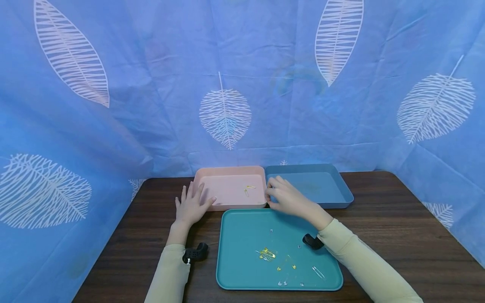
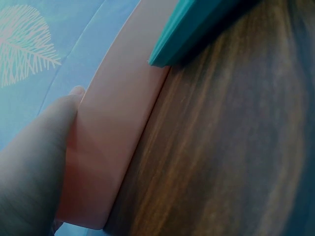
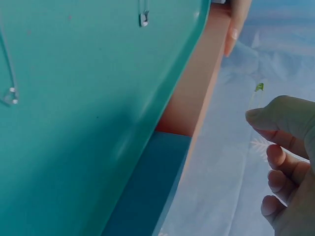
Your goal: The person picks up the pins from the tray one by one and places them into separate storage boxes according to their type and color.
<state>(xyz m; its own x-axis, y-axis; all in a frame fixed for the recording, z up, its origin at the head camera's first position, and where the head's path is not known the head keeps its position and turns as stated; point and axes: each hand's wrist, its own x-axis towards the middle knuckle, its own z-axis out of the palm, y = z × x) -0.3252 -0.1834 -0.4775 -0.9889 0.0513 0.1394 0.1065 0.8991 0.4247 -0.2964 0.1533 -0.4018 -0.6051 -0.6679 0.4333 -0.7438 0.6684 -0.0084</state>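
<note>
My right hand is over the border between the pink tray and the blue tray. Between thumb and index finger it pinches a safety pin, whose yellow-green head shows in the right wrist view. My left hand rests with spread fingers on the pink tray's left front corner, its thumb along the wall. Two gold safety pins lie in the pink tray. On the teal tray are a cluster of gold safety pins and several silver safety pins.
The teal tray stands in front of the other two, close to their front walls. All three are on a dark wooden table. A blue cloth with white leaf prints hangs behind and at both sides.
</note>
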